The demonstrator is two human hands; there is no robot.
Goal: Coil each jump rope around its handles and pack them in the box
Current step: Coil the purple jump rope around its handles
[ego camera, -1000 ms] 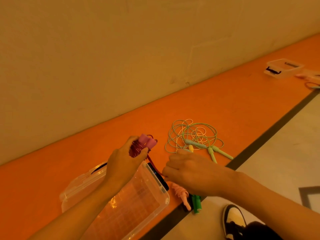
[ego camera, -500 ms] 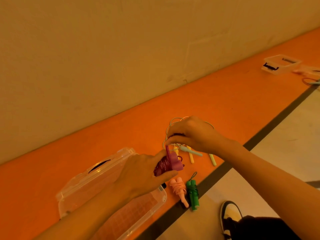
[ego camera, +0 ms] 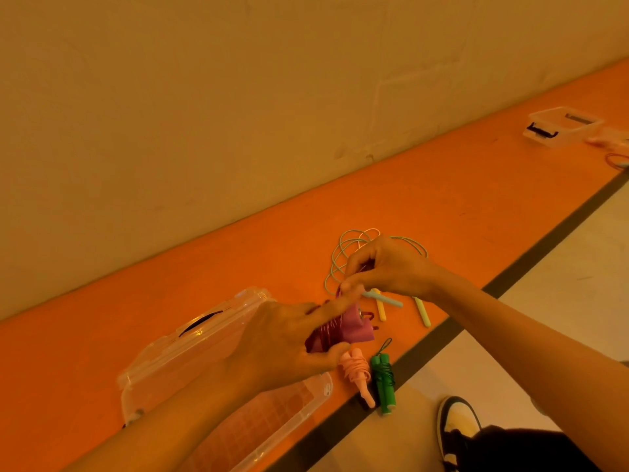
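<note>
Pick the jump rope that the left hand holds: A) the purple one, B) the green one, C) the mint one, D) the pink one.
A: the left hand grips the purple jump rope, while the pink jump rope and the green jump rope lie on the orange floor.

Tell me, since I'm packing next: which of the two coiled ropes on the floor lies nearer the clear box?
The pink rope; it lies between the clear box and the green rope, which sits on its far side.
</note>
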